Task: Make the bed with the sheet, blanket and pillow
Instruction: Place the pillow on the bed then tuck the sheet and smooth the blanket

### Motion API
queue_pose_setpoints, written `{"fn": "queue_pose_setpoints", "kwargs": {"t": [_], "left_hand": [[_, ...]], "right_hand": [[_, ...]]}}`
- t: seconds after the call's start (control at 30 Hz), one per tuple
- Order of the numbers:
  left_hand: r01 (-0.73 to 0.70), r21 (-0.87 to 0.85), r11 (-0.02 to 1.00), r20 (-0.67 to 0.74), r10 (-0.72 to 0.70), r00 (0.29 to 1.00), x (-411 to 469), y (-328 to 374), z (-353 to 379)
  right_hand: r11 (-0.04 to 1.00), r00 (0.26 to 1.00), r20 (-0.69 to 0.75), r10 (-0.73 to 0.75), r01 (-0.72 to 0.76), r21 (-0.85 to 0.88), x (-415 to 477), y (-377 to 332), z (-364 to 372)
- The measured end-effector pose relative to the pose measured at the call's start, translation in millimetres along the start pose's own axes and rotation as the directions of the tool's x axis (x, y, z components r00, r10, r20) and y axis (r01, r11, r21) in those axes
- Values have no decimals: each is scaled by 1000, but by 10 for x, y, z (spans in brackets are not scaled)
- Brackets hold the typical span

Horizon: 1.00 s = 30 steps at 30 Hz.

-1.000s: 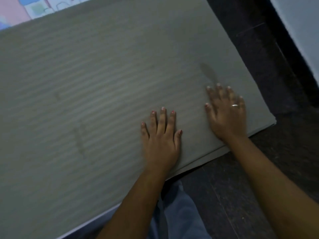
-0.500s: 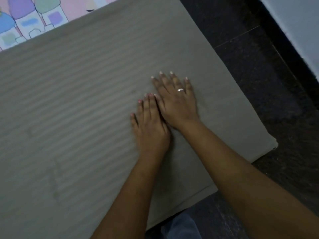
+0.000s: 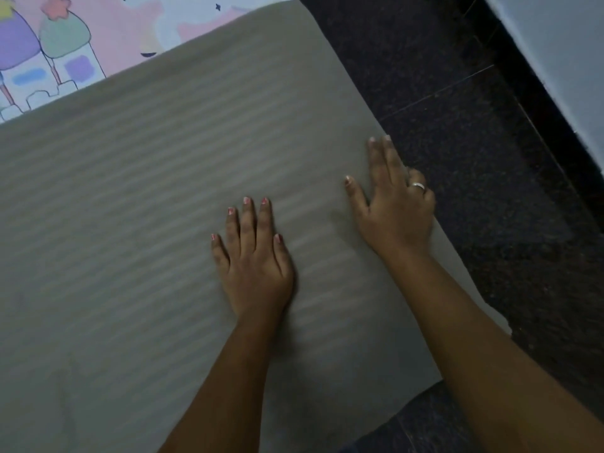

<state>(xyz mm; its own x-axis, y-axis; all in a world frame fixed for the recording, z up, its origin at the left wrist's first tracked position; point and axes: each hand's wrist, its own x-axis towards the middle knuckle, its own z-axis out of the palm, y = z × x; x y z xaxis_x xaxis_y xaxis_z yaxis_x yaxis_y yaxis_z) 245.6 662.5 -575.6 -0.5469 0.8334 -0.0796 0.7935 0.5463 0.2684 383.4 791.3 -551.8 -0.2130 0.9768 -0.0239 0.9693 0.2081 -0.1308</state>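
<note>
Left hand (image 3: pixel 255 266), right hand (image 3: pixel 395 210) pressed flat on grey blanket (image 3: pixel 130 223), gripping nothing; cartoon sheet (image 3: pixel 98 37) beyond, dark floor (image 3: pixel 457 93) beside

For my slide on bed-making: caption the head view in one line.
Left hand and right hand rest on the grey striped blanket, the right at its floor-side edge.

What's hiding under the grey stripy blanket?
A colourful cartoon sheet peeks out beyond the blanket at its far edge, so it probably runs underneath. Everything else below is covered. On top, the left hand and right hand rest open.
</note>
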Motion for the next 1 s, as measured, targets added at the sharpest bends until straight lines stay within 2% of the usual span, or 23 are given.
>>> {"fn": "queue_pose_setpoints", "kwargs": {"t": [0.4,0.6,0.67,0.77,0.83,0.9,1.0], "left_hand": [[11,20,1000,0,-11,1000,-14,-8,6],[4,16,1000,2,-4,1000,-64,20,-29],[-7,7,1000,1,7,1000,-181,10,-19],[-43,-22,999,41,44,998,-490,3,-22],[-110,-58,992,82,115,990,-765,-20,-91],[-212,-117,970,143,227,963,-1073,-82,-172],[-375,-301,877,229,448,864,-1531,-331,-405]], "right_hand": [[957,956,136,260,-274,94,-561,549,-223],[916,921,145,361,-379,127,-897,687,-284],[955,958,41,285,-287,78,-895,694,-260],[998,996,-80,45,-49,-41,-740,583,-247],[994,993,-46,-107,105,-44,-587,267,-229],[970,970,57,-238,240,-26,-460,-194,-139],[909,890,218,-399,416,-34,-525,-875,100]]}}
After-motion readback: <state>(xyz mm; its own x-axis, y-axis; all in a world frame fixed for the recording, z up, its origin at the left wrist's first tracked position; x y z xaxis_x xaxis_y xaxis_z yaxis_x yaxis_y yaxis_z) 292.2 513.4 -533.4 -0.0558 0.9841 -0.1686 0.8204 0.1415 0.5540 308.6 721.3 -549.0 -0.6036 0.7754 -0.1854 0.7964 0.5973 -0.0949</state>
